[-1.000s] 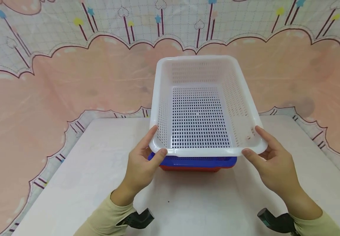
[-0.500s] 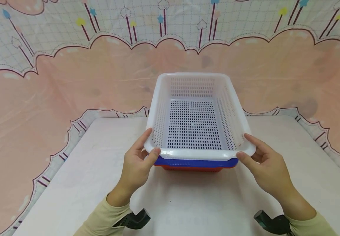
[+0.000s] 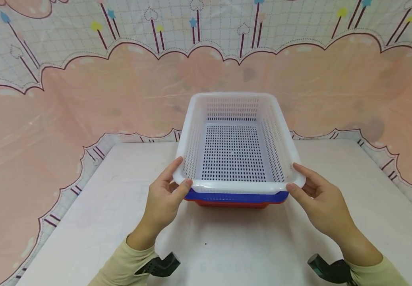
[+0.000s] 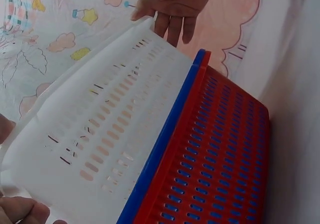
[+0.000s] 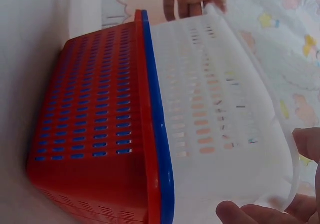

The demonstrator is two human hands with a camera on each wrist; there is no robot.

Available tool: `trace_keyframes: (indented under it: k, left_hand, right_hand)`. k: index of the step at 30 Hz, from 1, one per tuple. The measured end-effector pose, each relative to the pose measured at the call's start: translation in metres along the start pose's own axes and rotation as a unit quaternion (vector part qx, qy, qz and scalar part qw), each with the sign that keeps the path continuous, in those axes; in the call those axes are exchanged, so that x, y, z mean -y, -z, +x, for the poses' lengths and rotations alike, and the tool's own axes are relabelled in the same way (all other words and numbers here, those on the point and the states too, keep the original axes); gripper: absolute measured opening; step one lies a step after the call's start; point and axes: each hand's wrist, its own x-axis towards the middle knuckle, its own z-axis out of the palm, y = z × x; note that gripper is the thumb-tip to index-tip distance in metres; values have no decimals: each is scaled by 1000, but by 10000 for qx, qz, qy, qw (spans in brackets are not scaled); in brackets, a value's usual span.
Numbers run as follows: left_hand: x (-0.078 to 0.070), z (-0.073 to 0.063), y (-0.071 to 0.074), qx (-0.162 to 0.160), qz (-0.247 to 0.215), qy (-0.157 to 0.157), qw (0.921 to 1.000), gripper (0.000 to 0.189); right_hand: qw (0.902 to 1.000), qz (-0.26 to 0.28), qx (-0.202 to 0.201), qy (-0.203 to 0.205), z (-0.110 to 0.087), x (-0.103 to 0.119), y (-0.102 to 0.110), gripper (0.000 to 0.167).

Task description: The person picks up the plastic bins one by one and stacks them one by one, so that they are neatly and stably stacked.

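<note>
Both hands hold a white perforated plastic basket (image 3: 232, 187) by its near corners. The left hand (image 3: 162, 202) pinches the near left corner of the rim, thumb on top. At the near right corner, the right hand (image 3: 322, 204) grips the rim the same way. The white basket sits partway down inside a blue basket (image 3: 236, 197), its walls standing well above the blue rim. Around the blue one is a red basket (image 4: 220, 149), resting on the table. In the right wrist view, blue shows through the slots of the red basket (image 5: 95, 98).
The stack stands on a white table (image 3: 241, 242). Behind it hangs a peach and white printed cloth (image 3: 138, 91). A black wrist camera (image 3: 161, 265) is strapped to the left sleeve, another black camera (image 3: 331, 270) to the right sleeve.
The white basket has come down and slightly left, from tilted above the blue basket to nested partway inside it. Both hands have lowered with it, still holding its corners.
</note>
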Motion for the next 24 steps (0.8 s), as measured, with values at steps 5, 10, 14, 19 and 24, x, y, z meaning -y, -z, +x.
trace_keyframes:
  k: [5, 10, 14, 19, 24]
  left_hand:
    - [-1, 2, 7, 204, 1457, 570, 9875, 73]
    - [4, 8, 18, 261, 2170, 776, 9727, 79]
    - [15, 12, 21, 340, 1966, 730, 9772, 76]
    - [33, 18, 21, 475, 1861, 883, 9774, 73]
    - [52, 23, 16, 578, 1690, 1078, 9780, 67]
  right_hand:
    - [9976, -631, 201, -187, 1, -5, 2, 63]
    - [9929, -1125, 377, -92, 3, -12, 7, 65]
    - [9932, -1057, 472, -83, 4, -15, 6, 64]
    - [9922, -954, 750, -293, 7, -20, 1, 66]
    - [9903, -867, 973, -477, 11, -29, -7, 70]
